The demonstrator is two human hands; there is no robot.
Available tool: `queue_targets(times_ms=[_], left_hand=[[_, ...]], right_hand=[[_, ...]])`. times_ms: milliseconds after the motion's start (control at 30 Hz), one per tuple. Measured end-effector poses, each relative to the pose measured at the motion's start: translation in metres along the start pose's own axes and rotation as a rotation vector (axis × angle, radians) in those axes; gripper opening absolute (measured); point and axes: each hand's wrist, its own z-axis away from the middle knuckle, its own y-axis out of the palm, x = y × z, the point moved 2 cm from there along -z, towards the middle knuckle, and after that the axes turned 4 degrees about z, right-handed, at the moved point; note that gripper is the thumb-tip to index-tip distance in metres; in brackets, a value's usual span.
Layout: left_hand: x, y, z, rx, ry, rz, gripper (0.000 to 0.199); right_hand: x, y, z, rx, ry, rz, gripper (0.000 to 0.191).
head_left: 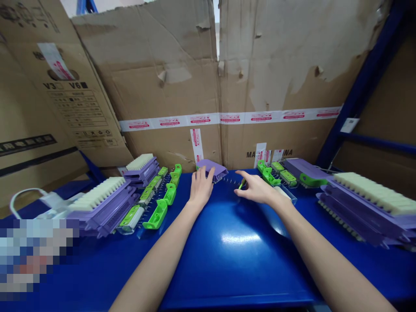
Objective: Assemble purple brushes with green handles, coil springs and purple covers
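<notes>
On the blue tabletop, my left hand [201, 186] rests with its fingers spread over a purple plastic housing [212, 168] near the cardboard wall. Part of that housing is hidden beneath the fingers. To the right, my right hand [256, 187] curls thumb and forefinger around a small yellow-green piece [242, 184]; its kind is too small to make out. Between both hands lie several tiny metal screws [229, 179]. Close beyond my right hand sit green plastic brackets [269, 177] and a green-and-clear block [287, 177].
Purple housings with cream bristle-like rows are stacked at left [107, 206] and right [360, 212]. Green brackets [157, 215] and green-topped blocks [130, 219] line the left side. A white cable [24, 190] lies far left. Cardboard [169, 78] closes the back; a blue post [360, 82] rises at right.
</notes>
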Motion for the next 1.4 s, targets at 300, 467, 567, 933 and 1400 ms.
queue_targets(times_ms=[300, 467, 567, 933, 1400], left_hand=[[-0.003, 0.0, -0.001, 0.002, 0.182, -0.006, 0.041], [-0.019, -0.007, 0.003, -0.036, 0.326, -0.045, 0.035], [-0.025, -0.007, 0.005, -0.076, 0.383, -0.088, 0.035], [-0.017, -0.006, 0.004, -0.082, 0.303, -0.113, 0.037], [-0.021, -0.008, 0.006, -0.072, 0.31, -0.115, 0.037]], right_hand=[[0.003, 0.014, -0.002, -0.074, 0.022, 0.065, 0.074], [0.003, 0.022, -0.005, -0.168, 0.029, -0.054, 0.079], [0.004, 0.027, -0.006, -0.198, 0.039, -0.165, 0.083], [0.008, 0.037, -0.01, -0.227, 0.18, -0.603, 0.072], [0.011, 0.044, -0.01, -0.281, 0.178, -0.584, 0.044]])
